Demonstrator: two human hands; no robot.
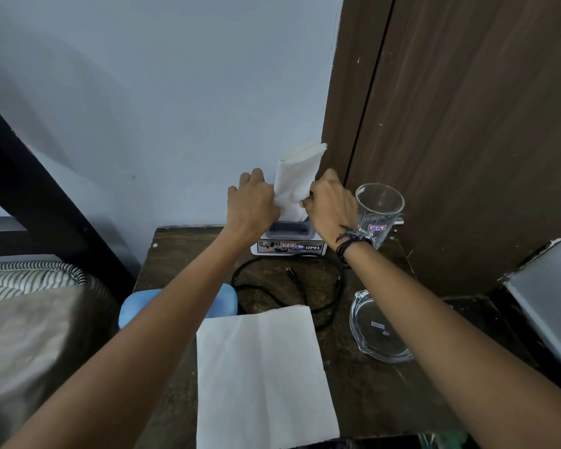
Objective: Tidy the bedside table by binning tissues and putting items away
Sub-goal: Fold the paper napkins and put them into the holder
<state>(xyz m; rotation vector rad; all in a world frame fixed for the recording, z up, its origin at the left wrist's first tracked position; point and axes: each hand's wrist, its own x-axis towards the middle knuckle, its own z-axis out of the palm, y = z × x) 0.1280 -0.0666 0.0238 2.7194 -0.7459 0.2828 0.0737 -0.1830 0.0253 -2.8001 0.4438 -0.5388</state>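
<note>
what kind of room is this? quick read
Most likely a bedroom, at a bedside table. Cues: a striped mattress to the left, a tissue box against the wall with both hands on its tissues, and a drinking glass beside it.

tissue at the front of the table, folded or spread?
Spread. The tissue lies flat as one open sheet on the table, showing only crease lines. Both hands are away from it, at the back.

Bedroom: striped bedding (30, 280) beside small dark bedside table (370, 400), wooden wardrobe door (467, 124) alongside.
</note>
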